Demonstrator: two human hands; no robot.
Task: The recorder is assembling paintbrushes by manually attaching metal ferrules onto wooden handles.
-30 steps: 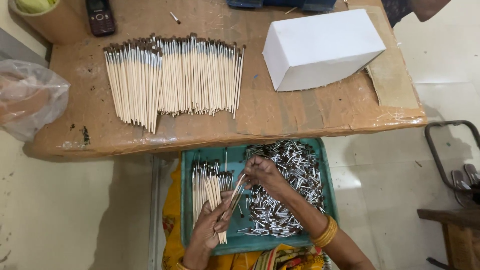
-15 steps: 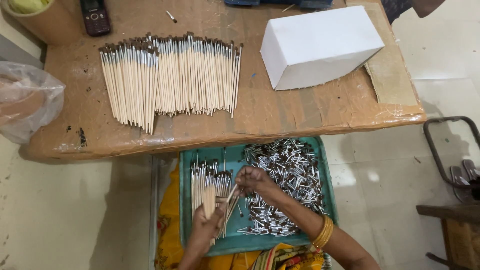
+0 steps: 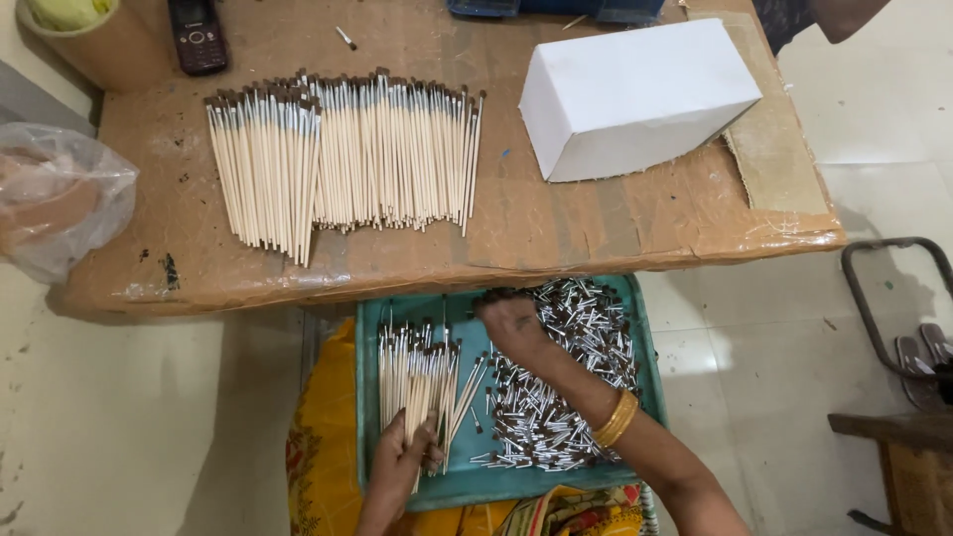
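— Reaching into the far part of the teal tray (image 3: 369,397), is that the right hand (image 3: 511,323)?

— Yes. It lies palm down on the pile of small metal brush tips (image 3: 556,397), at the pile's far left corner, fingers curled in among them. Whether it has pinched one I cannot tell.

— And the left hand (image 3: 402,467)?

— At the near left of the tray, closed around the near ends of a bundle of thin wooden sticks (image 3: 412,372) that fan away from it towards the table.

— Anything on the wrist?

— A gold bangle (image 3: 615,419) on the right forearm, lying over the tips.

— What sits beyond the tray?

— A brown wooden table (image 3: 596,228). On its left lies a wide row of finished brushes (image 3: 342,159), dark tips pointing far. To the right stands a white box (image 3: 635,94). At the far left corner are a dark phone (image 3: 197,35) and a round tub (image 3: 94,45), and a clear plastic bag (image 3: 55,199) hangs off the left edge.
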